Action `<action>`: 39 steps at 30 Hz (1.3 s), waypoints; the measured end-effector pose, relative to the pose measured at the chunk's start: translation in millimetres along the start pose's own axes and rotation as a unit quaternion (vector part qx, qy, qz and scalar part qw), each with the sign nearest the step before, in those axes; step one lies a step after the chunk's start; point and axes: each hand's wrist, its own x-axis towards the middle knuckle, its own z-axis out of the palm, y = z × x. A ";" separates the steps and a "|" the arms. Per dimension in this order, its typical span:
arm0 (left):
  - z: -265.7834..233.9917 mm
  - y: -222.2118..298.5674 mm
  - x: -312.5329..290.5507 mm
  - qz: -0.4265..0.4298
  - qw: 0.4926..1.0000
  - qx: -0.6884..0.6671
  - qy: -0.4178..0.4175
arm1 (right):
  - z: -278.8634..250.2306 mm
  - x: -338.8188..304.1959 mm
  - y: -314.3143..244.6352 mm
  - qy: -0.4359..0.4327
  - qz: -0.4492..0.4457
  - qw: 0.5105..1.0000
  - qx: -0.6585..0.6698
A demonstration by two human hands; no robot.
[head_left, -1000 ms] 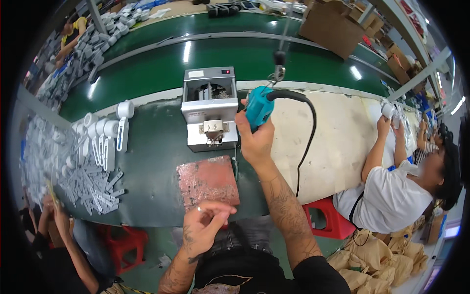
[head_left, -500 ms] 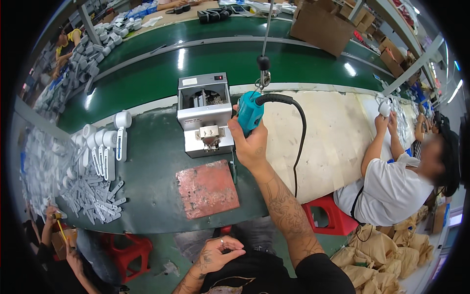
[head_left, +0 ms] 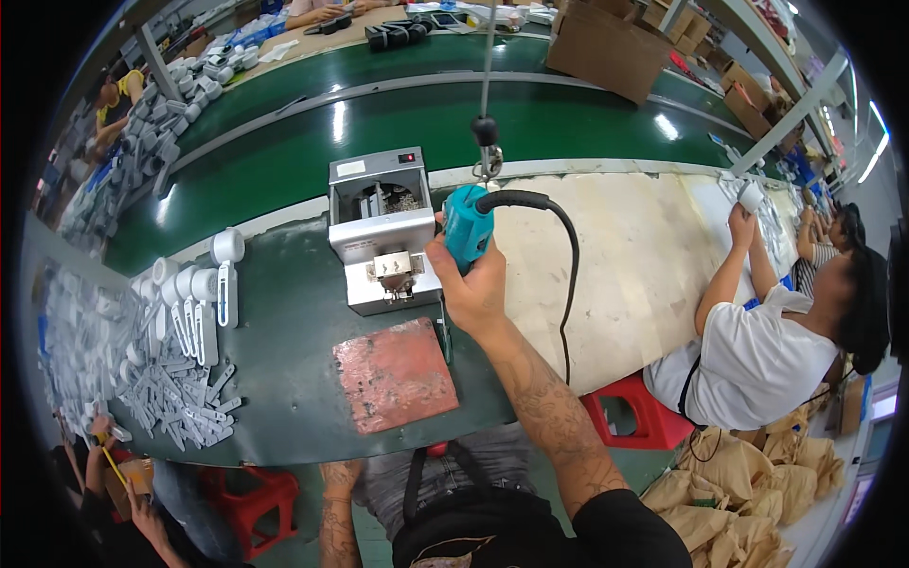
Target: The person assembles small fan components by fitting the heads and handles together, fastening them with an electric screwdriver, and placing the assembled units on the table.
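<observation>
My right hand [head_left: 473,293] is wrapped round a teal electric screwdriver [head_left: 468,225] that hangs from a cord above the bench; a black cable curves off its right side. The screwdriver's tip is hidden behind the hand. Just left of it stands a grey metal screw feeder [head_left: 383,232] with small screws in its open top. In front of the feeder lies a worn red square pad [head_left: 396,375]. Low by my lap, my left hand [head_left: 341,475] hangs at the bench's front edge, its fingers hidden under that edge.
White round-headed handled parts [head_left: 227,275] stand at the left, beside a heap of small grey strips [head_left: 180,402]. Beyond the bench runs a green conveyor [head_left: 398,114]. A co-worker [head_left: 757,331] sits at the right near a red stool [head_left: 634,417]; another works at lower left.
My left hand has dropped from in front of my body to the bench's front edge at the left. My right hand keeps hold of the screwdriver. The view has shifted slightly.
</observation>
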 end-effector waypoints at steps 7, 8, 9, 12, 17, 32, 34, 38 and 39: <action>44.7 -30.6 30.2 -0.009 1.000 -0.020 -0.002 | -0.6 0.8 13.0 0.017 -0.018 0.999 -0.024; 41.1 -25.7 47.1 -0.020 0.999 -0.022 -0.021 | -0.6 4.1 12.6 0.023 -0.014 1.000 0.008; 41.7 -17.3 53.6 -0.030 0.998 -0.021 -0.043 | 0.1 7.9 14.1 0.025 -0.039 0.999 -0.008; 50.1 -19.1 50.5 -0.054 0.996 -0.020 -0.068 | 6.3 11.0 13.1 0.021 -0.061 0.998 0.015; 48.1 -25.8 47.5 -0.054 0.996 -0.020 -0.075 | 7.1 8.5 19.8 0.024 -0.099 0.995 0.012; 48.7 -18.9 49.3 -0.054 0.997 0.019 -0.053 | 4.2 5.9 4.2 0.030 -0.121 0.992 0.013; 50.0 -14.8 50.2 -0.051 0.997 0.025 -0.048 | 6.8 9.9 9.7 0.014 -0.184 0.968 0.170; 49.0 -10.7 59.1 -0.052 0.996 0.038 -0.059 | 2.7 13.0 6.5 0.048 -0.132 0.986 0.090; 48.4 -12.1 55.3 -0.052 0.996 0.043 -0.057 | 1.5 11.9 5.5 0.048 -0.118 0.988 0.093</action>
